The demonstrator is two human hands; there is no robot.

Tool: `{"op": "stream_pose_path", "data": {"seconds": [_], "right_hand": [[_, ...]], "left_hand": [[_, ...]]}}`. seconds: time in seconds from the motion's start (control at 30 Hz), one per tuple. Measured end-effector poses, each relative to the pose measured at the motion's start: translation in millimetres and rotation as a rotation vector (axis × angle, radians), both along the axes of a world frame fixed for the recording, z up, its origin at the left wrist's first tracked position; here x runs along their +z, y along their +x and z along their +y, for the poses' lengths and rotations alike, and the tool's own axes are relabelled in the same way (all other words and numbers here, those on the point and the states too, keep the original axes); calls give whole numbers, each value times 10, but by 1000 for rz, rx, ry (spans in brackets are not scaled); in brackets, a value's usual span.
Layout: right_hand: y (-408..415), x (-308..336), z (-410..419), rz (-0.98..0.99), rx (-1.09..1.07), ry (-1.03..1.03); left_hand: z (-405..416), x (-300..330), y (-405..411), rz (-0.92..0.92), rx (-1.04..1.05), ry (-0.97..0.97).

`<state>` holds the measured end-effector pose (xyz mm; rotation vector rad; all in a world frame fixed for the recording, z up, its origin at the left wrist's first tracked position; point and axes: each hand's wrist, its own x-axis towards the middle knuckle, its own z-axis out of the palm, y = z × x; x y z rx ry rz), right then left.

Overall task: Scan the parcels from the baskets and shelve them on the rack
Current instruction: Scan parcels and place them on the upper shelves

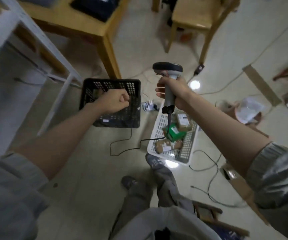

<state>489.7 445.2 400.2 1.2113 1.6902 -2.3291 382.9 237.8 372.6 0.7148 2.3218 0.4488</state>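
My right hand grips the handle of a grey barcode scanner, held upright above the floor, its black cord trailing down. My left hand hovers over the black plastic basket with its fingers curled into a fist and nothing visible in it. The black basket's contents are dim and partly hidden by my hand. A white plastic basket on the floor below the scanner holds a green box and several brown taped parcels. The white metal rack stands at the left.
A wooden table and a wooden chair stand behind the baskets. Cables snake over the tiled floor. A cardboard box lies at the right under my arm. My legs and feet are at the bottom centre.
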Motion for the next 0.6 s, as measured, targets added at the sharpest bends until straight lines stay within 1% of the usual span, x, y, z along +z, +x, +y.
{"op": "stream_pose_path", "data": {"seconds": [0.17, 0.33, 0.5, 0.6], "right_hand": [[586, -1084, 566, -153, -157, -80], [1109, -2201, 842, -297, -273, -172], [1551, -3434, 882, -461, -375, -292], [1738, -4157, 813, -542, -432, -401]], "left_hand": [[697, -1045, 501, -183, -15, -34], [1122, -2164, 948, -356, -63, -86], [1419, -3376, 1311, -463, -33, -142], [1552, -4109, 1476, -473, -64, -185]]}}
